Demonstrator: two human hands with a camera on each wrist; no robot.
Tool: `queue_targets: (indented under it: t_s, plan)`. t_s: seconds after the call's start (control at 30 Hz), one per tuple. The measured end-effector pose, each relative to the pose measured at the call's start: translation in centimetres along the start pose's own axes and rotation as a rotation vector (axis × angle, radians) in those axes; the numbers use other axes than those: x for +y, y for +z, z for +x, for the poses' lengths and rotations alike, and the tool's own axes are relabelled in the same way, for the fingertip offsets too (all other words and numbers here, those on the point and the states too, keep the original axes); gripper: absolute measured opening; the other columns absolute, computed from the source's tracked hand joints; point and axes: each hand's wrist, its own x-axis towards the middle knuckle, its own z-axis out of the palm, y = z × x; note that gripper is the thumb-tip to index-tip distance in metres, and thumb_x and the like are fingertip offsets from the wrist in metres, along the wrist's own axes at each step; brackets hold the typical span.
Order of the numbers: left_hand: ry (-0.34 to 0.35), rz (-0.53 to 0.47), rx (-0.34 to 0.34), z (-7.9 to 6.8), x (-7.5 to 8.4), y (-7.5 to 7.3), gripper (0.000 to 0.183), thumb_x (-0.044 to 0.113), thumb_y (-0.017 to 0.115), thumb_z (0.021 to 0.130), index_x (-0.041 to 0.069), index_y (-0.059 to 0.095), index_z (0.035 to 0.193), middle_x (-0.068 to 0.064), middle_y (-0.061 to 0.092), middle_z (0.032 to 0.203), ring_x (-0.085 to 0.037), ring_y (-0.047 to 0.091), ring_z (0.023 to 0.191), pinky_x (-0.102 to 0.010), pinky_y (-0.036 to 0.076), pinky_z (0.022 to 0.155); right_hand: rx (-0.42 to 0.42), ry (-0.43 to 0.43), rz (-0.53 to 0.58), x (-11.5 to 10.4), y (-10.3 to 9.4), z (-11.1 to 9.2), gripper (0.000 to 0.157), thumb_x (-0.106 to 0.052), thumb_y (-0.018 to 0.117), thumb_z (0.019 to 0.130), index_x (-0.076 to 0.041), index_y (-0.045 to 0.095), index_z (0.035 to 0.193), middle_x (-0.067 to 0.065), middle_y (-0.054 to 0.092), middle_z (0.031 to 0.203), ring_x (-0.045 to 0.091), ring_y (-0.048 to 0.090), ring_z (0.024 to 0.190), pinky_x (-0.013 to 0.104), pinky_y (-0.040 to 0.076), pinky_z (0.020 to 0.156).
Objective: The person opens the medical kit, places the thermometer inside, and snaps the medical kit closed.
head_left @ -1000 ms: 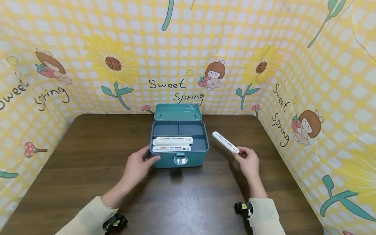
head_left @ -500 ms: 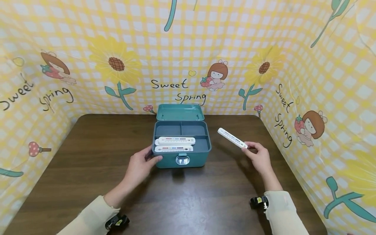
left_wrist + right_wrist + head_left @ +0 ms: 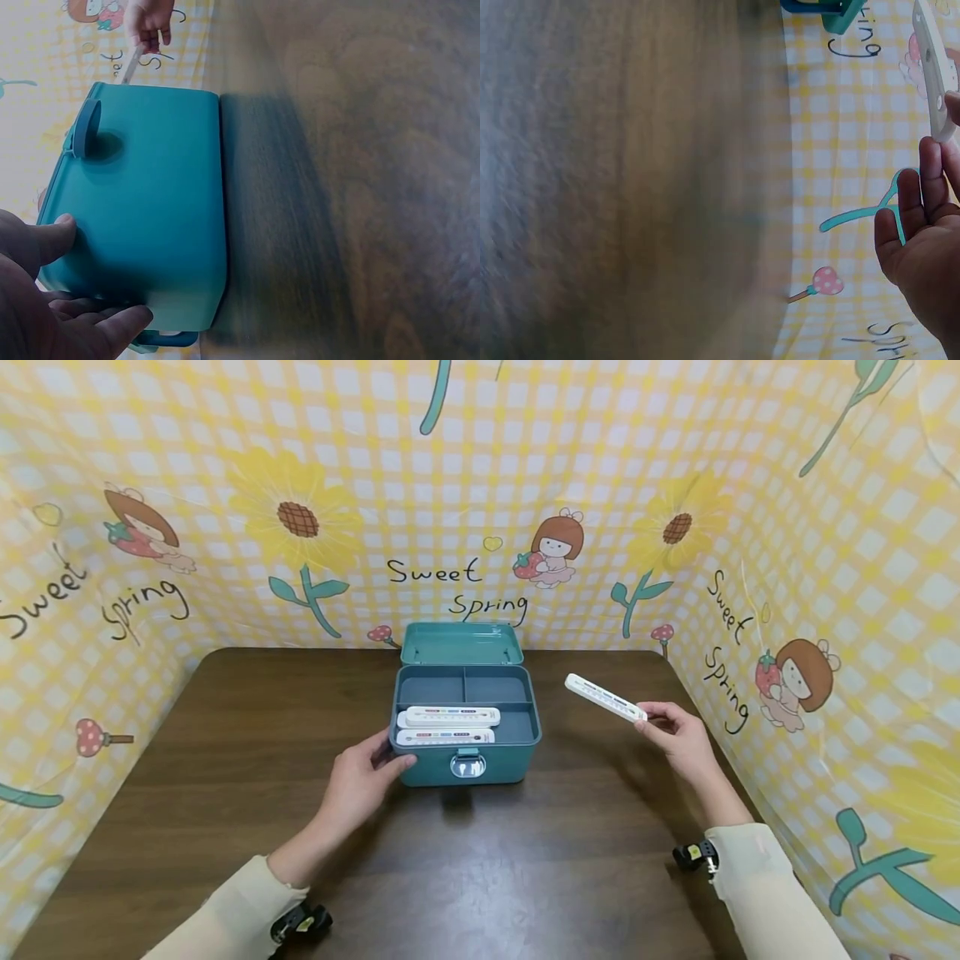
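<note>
A teal storage box [image 3: 427,771] stands on the table with its lid [image 3: 461,643] tipped back. My left hand [image 3: 362,781] grips its front left corner, the thumb [image 3: 58,238] on the front face and the fingers along the side. Two flat white thermometers [image 3: 450,717] with printed scales and coloured labels lie in the front compartment, one behind the other. To the right of the box, my right hand [image 3: 678,739] pinches a similar white thermometer [image 3: 603,697] by its near end, raised over the table and slanting up to the left. In the right wrist view small holes show in it.
The box's grey tray has two rear compartments [image 3: 431,687] behind a divider. A silver latch [image 3: 468,766] sits on its front, and a side handle [image 3: 176,339] shows in the left wrist view. Checked yellow cloth [image 3: 360,510] walls the dark wooden table [image 3: 225,735] at the back and sides.
My right hand has carried its thermometer rightward and higher, away from the box. My left hand stays on the box corner, and the whole head view has shifted slightly.
</note>
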Motion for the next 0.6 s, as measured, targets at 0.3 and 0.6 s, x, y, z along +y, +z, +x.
queue_targets:
  t_s: [0.3,0.6]
  plan:
    - [0.003,-0.005,-0.009,-0.1,0.1,-0.2,0.07,0.041,0.074,0.094,0.009,0.051,0.152,-0.013,0.059,0.147,-0.028,0.061,0.131,-0.043,0.054,0.099,-0.09,-0.098,-0.036,-2.9,-0.2,0.6,0.034,-0.011,0.076,0.094,-0.001,0.069,0.126,-0.003,0.067,0.11,0.006,0.062,0.097,0.014,0.052,0.078]
    - [-0.013,0.012,-0.008,-0.1,0.3,-0.1,0.069,0.04,0.074,0.094,0.009,0.051,0.151,-0.013,0.059,0.147,-0.029,0.061,0.131,-0.044,0.054,0.1,-0.163,-0.163,-0.12,-5.9,1.5,0.9,0.026,-0.007,0.076,0.092,-0.003,0.072,0.117,0.015,0.069,0.117,0.015,0.059,0.104,0.019,0.046,0.088]
